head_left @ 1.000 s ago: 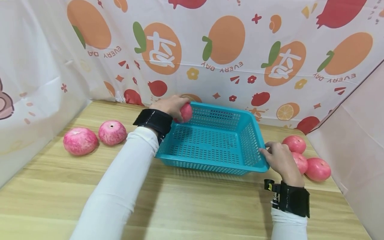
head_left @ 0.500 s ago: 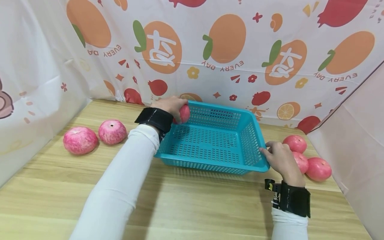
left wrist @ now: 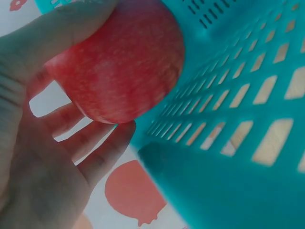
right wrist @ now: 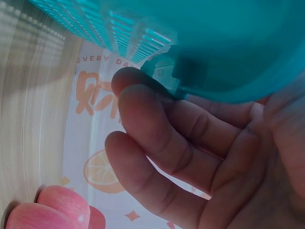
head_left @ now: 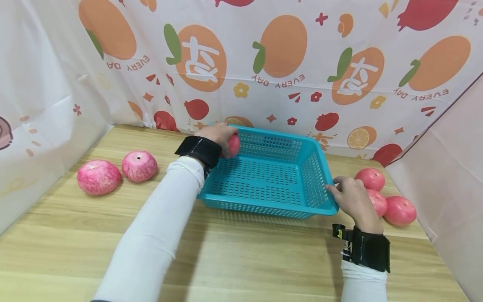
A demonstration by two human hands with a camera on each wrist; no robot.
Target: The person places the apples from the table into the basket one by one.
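A turquoise plastic basket (head_left: 256, 205) with slotted walls stands on the wooden table. My left hand (head_left: 218, 136) is over its far left corner and grips a red apple (left wrist: 128, 62). The thumb lies on one side of the fruit and the fingers reach round the other, close beside the slotted wall in the left wrist view. At the basket's right end, my right hand (head_left: 352, 201) holds the rim, thumb inside and fingers (right wrist: 147, 124) curled beneath it. Several pink apples (head_left: 401, 210) sit just right of that hand, one partly hidden by it.
Two mottled pink round fruits, a larger one (head_left: 99, 177) and a smaller one (head_left: 139, 166), lie on the table (head_left: 264, 260) left of the basket. A fruit-printed curtain (head_left: 241, 54) hangs right behind the basket, and pale sheets close off both sides.
My left hand has shifted slightly to the right and down with the apple, a little further over the basket. The right hand keeps its hold on the rim.
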